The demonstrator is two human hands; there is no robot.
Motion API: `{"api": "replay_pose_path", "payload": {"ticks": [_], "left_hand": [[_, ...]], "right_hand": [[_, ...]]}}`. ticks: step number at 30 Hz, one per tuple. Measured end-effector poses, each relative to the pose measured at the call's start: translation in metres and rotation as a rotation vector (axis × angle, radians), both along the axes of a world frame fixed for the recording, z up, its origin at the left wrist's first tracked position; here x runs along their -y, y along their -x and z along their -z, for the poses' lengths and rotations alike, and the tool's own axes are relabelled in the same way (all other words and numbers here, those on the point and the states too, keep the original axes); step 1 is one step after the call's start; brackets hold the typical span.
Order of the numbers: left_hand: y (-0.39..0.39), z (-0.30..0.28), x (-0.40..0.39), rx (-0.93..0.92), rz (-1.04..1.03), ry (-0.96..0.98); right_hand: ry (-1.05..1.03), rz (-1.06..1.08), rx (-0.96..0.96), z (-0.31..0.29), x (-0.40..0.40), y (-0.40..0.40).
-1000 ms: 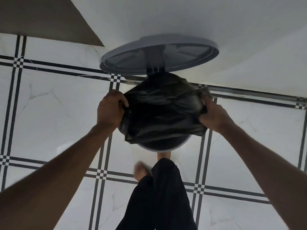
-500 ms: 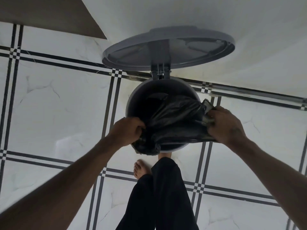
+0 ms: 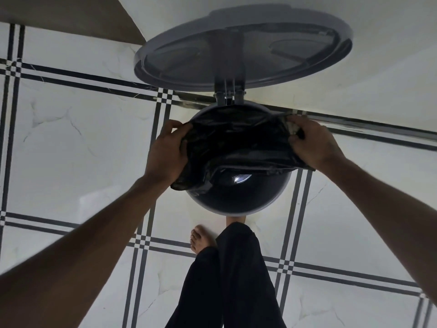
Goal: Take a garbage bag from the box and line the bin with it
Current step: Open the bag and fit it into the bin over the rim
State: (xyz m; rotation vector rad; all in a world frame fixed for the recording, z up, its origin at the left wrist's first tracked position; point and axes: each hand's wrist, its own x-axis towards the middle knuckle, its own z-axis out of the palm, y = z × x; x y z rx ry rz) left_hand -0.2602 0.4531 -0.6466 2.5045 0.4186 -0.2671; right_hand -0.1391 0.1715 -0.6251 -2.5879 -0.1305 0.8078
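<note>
A round pedal bin (image 3: pixel 238 210) stands on the tiled floor with its grey lid (image 3: pixel 241 46) swung up against the wall. A black garbage bag (image 3: pixel 236 143) is stretched across the far half of the bin's mouth. My left hand (image 3: pixel 165 152) grips the bag's left edge at the bin's left rim. At the right rim, my right hand (image 3: pixel 312 143) pinches the bag's other edge. The near half of the bin's dark inside stays uncovered, with a small glint at the bottom. The box of bags is out of view.
A white wall rises right behind the bin. White floor tiles with black stripe borders surround it. A brown panel (image 3: pixel 71 17) fills the top left corner. My bare left foot (image 3: pixel 201 240) and a black trouser leg (image 3: pixel 236 280) are just in front of the bin.
Both hands have spread apart and moved toward the far rim, pulling the bunched bag wide across the bin's mouth. The view has moved closer to the bin.
</note>
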Motion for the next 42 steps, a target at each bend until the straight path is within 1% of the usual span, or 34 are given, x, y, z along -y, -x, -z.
{"api": "replay_pose_path", "payload": {"ticks": [3, 7, 10, 13, 16, 18, 20, 23, 25, 29, 32, 33, 38, 40, 42], "left_hand": [[-0.001, 0.001, 0.000, -0.001, 0.056, -0.026], [-0.015, 0.008, -0.004, -0.020, 0.020, -0.056], [-0.030, 0.016, -0.009, -0.077, -0.066, -0.073], [-0.044, 0.024, -0.014, -0.138, -0.134, -0.099], [-0.051, 0.031, -0.018, -0.213, -0.124, -0.076], [-0.051, 0.035, -0.020, -0.268, -0.071, -0.052], [-0.050, 0.037, -0.022, -0.294, -0.036, -0.023], [-0.049, 0.037, -0.025, -0.294, -0.036, 0.004], [-0.048, 0.037, -0.026, -0.301, -0.028, 0.019], [-0.052, 0.038, -0.028, -0.324, -0.003, 0.053], [-0.058, 0.038, -0.026, -0.326, 0.005, 0.080], [-0.061, 0.038, -0.026, -0.336, -0.001, 0.094], [-0.059, 0.037, -0.034, -0.494, -0.022, 0.185], [-0.047, 0.036, -0.037, -0.471, -0.062, 0.256], [-0.032, 0.034, -0.038, -0.357, -0.104, 0.287]], "right_hand": [[-0.042, -0.005, 0.019, -0.002, 0.001, -0.002], [-0.053, -0.065, 0.018, 0.003, -0.001, -0.015], [-0.042, 0.013, 0.028, 0.013, -0.005, -0.028], [-0.006, 0.048, 0.078, 0.026, -0.004, -0.039], [0.040, 0.051, 0.117, 0.034, -0.002, -0.043], [0.052, 0.056, 0.089, 0.036, -0.001, -0.043], [-0.027, 0.132, 0.001, 0.036, 0.000, -0.043], [-0.236, 0.301, -0.125, 0.037, 0.000, -0.045], [-0.302, 0.400, -0.142, 0.038, 0.000, -0.047], [-0.236, 0.567, -0.077, 0.047, -0.004, -0.056], [-0.252, 0.770, -0.164, 0.057, -0.012, -0.064], [-0.265, 0.797, -0.206, 0.062, -0.011, -0.065], [-0.230, 0.751, -0.338, 0.082, 0.005, -0.038], [-0.216, 0.774, -0.378, 0.081, 0.011, -0.019], [-0.266, 0.867, -0.349, 0.077, 0.018, -0.003]]}}
